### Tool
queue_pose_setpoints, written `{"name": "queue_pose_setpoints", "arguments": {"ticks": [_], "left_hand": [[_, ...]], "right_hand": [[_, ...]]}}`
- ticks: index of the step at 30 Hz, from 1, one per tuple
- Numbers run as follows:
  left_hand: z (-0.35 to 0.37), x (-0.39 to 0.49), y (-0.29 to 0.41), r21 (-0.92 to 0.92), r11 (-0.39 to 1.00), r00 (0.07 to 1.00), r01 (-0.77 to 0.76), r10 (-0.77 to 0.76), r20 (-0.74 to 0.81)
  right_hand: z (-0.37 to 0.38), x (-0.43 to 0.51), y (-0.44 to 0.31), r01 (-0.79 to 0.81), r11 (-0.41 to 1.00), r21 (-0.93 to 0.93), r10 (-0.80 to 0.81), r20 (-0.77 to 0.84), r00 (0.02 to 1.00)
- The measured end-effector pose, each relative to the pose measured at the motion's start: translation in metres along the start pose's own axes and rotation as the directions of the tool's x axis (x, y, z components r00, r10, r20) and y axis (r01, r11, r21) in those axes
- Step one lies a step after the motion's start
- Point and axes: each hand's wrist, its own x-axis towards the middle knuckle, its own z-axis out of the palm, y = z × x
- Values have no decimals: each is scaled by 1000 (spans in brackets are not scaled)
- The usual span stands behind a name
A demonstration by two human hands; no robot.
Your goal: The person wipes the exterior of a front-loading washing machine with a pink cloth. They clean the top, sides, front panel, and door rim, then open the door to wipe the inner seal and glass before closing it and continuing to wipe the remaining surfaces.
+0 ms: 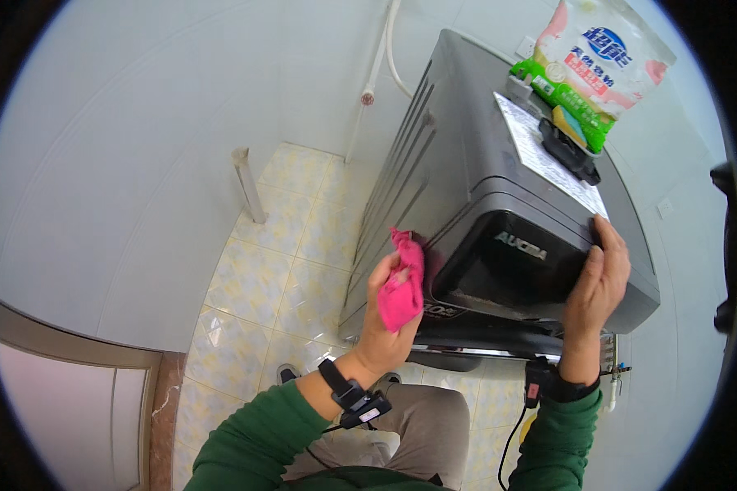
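Note:
My left hand (388, 307) holds a bright pink cloth (403, 294) against the left side of a dark grey Aucma washing machine (497, 153), close to its front corner. On the right, my right hand (599, 276) lies on the machine's upper front edge, beside the black control panel (516, 264); its fingers reach onto the top and hold nothing that I can see. Both wrists wear black straps with small devices. Part of the machine's front is hidden below the panel.
On the machine's top are a washing powder bag (602, 67), a yellow and green sponge (569, 126), a black object (568, 150), a white sheet (528, 132) and a grey plug (522, 92). A pipe stub (249, 184) rises from the tiled floor (252, 276) at left.

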Motion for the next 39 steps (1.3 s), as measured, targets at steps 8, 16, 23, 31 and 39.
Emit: {"name": "queue_pose_setpoints", "arguments": {"ticks": [8,16,23,31,39], "left_hand": [[-21,-25,-74,-255,641,689,724,-682,245],[4,81,-18,-322,939,982,116,-61,177],[-20,-20,-108,-223,756,788,616,-583,198],[21,152,2,-301,949,990,-88,116,74],[-12,98,30,-352,934,970,68,21,243]], "right_hand": [[9,-5,5,21,998,56,-18,-55,998],[9,-6,7,40,999,13,-39,-53,998],[10,-7,8,19,999,41,-17,-56,998],[9,-7,7,27,999,41,-25,-52,998],[9,-8,7,12,999,39,-10,-47,999]]}}
